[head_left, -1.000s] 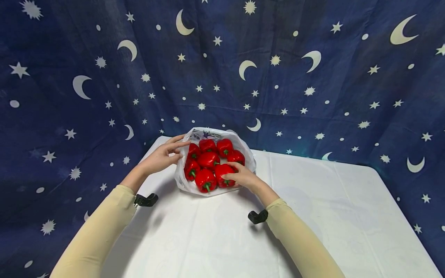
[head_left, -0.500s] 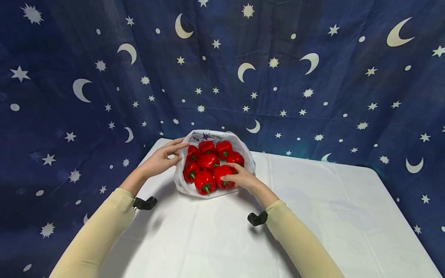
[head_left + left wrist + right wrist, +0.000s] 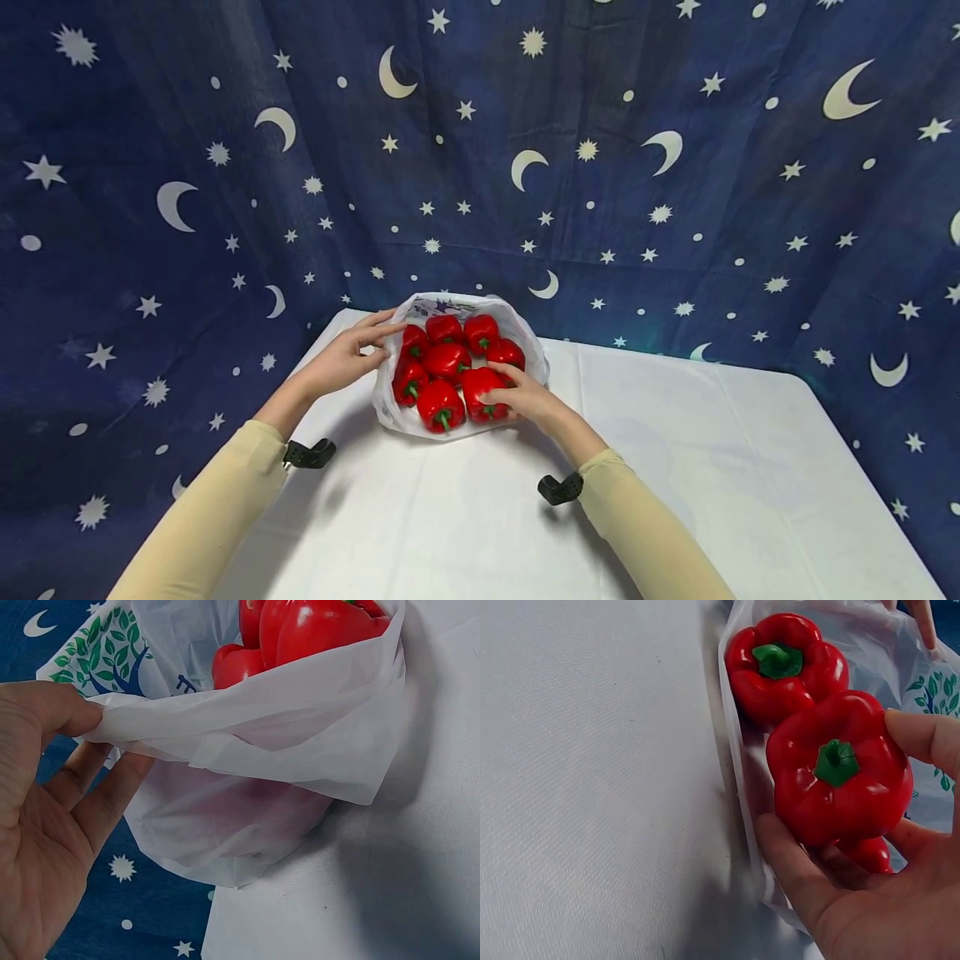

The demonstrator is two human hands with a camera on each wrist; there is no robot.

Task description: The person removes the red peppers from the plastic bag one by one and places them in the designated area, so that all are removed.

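- Left hand (image 3: 337,364) pinches the white, tree-printed plastic bag (image 3: 247,735) at its rim.
- Right hand (image 3: 531,400) grips a glossy red, green-stemmed bell pepper (image 3: 825,802) — inside the bag, beside other red peppers (image 3: 447,362).
- Over the last second, hands and bag have barely shifted; both holds seem steady.
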